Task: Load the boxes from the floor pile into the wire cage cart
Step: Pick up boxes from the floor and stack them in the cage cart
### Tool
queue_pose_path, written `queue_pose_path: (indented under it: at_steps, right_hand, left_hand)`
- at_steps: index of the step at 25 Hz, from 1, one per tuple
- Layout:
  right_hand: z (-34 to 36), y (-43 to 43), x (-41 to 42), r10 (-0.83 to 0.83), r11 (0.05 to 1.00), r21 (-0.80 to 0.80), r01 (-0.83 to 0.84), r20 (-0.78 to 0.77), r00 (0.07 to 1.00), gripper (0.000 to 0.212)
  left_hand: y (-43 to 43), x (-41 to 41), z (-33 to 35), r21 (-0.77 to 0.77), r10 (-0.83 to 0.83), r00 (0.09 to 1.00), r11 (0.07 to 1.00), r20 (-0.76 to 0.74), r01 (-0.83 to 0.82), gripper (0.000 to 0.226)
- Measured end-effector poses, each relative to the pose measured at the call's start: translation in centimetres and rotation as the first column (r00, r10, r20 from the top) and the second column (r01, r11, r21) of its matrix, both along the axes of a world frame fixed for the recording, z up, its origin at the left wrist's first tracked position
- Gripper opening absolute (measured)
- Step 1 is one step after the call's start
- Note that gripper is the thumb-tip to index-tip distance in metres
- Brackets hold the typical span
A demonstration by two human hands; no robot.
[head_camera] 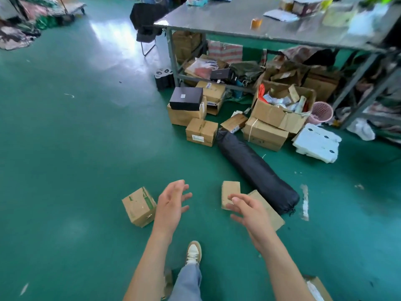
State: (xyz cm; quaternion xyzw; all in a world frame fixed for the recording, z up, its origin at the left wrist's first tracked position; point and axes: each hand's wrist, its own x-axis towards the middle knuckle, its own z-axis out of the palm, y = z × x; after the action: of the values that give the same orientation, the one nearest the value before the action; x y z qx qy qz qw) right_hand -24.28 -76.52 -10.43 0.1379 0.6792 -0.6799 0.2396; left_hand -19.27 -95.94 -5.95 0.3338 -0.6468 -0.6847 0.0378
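Observation:
Both my hands reach forward over the green floor, fingers spread and holding nothing. My left hand [171, 203] hovers just right of a small cardboard box with green tape [138, 207]. My right hand [249, 211] is in front of a small upright brown box [230, 191] and a flat cardboard piece [271, 210]. Farther off lies the floor pile: a taped brown box [201, 131], a black box [186, 98] on a brown carton [184, 117], and a strapped carton [264, 134]. The wire cage cart is not in view.
A long black bag [256, 172] lies diagonally between the near boxes and the pile. A grey metal table [260, 25] stands behind, with clutter beneath it. An open carton of packets [282, 109], a pink basket [321, 111] and white foam [316, 144] sit right. My foot [193, 253] is below.

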Motion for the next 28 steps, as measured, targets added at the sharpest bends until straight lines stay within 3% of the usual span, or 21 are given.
queue_pose_path:
  at_steps: [8, 16, 21, 28]
  right_hand:
    - [1.8, 2.0, -9.2, -0.288, 0.956, 0.039, 0.291, -0.073, 0.955, 0.018]
    - [-2.7, 7.5, -10.6, -0.591, 0.804, 0.124, 0.582, 0.048, 0.805, 0.017]
    - [-8.0, 12.3, -15.2, -0.652, 0.758, 0.125, 0.64, 0.135, 0.746, 0.016]
    - [-16.7, 20.5, -24.3, -0.622, 0.782, 0.191, 0.593, 0.282, 0.73, 0.016]
  left_hand:
    - [-0.3, -15.4, -0.5, 0.034, -0.349, 0.936, 0.936, -0.035, 0.351, 0.021]
    - [6.4, -24.1, -3.6, 0.111, -0.596, 0.8, 0.801, 0.068, 0.588, 0.02]
    - [13.6, -30.2, -7.6, 0.101, -0.687, 0.715, 0.727, 0.133, 0.68, 0.02]
    - [24.1, -40.3, -16.6, 0.123, -0.709, 0.603, 0.679, 0.365, 0.724, 0.022]
